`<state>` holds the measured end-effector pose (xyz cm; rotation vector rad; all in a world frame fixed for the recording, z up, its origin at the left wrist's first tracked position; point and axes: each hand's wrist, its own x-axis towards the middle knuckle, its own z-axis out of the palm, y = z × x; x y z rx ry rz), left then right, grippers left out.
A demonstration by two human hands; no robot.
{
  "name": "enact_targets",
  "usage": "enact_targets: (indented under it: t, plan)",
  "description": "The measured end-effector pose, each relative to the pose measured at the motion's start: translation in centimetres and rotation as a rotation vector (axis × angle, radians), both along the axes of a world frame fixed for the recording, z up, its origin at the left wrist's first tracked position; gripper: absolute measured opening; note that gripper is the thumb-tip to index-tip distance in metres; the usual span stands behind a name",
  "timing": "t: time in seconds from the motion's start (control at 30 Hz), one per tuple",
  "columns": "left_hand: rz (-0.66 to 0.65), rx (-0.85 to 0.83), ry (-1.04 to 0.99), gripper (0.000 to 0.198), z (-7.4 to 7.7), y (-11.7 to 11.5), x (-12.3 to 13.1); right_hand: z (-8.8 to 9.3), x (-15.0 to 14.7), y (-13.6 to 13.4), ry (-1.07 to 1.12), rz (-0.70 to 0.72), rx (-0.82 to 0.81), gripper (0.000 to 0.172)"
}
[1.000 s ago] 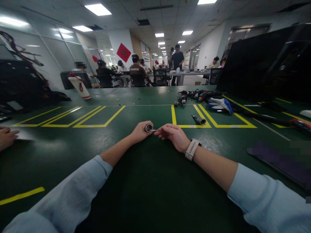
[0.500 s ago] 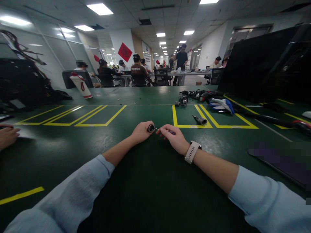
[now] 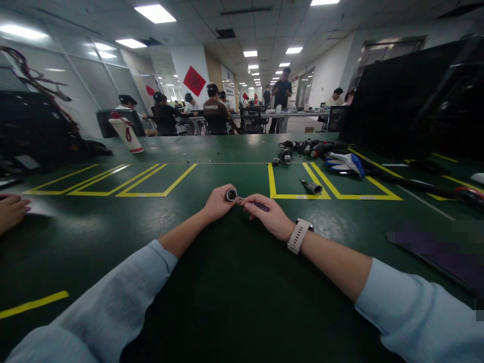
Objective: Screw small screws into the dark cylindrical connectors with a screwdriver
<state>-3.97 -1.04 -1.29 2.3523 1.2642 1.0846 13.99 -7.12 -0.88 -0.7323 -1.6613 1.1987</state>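
Observation:
Fingers of my left hand point(image 3: 218, 202) are closed round a short round metal connector point(image 3: 231, 194), its open end turned toward me. My right hand point(image 3: 267, 212) grips a small screwdriver point(image 3: 260, 205) with a dark handle. The thin shaft points left, and its tip is at the connector's side; whether it sits in a screw is too small to tell. To the right, a cone-shaped connector part point(image 3: 313, 187) lies on its side within a yellow taped outline point(image 3: 278, 197).
Dark connectors with cables point(image 3: 285, 155) and a blue-and-white glove point(image 3: 346, 164) lie at the back right. A white cup-like container point(image 3: 127, 133) stands back left. Another person's hand point(image 3: 13, 212) rests at the left edge. Black cases flank the green table point(image 3: 234, 282).
My left hand and the connector have shifted slightly left and up, with the connector's opening turned more toward me. The screwdriver in my right hand has followed a little to the left.

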Motion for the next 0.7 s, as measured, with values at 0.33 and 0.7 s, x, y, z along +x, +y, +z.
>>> enact_targets:
  t: [0.33,0.7]
  plan:
    - [0.008,-0.018,-0.049,0.019,0.19,-0.17,-0.08,-0.48,0.16,0.28,-0.007,0.056,0.042,0.012]
    - [-0.14,-0.099,-0.1,0.02,0.1,0.13,-0.15,-0.01,0.47,0.36,0.119,0.124,-0.156,0.013]
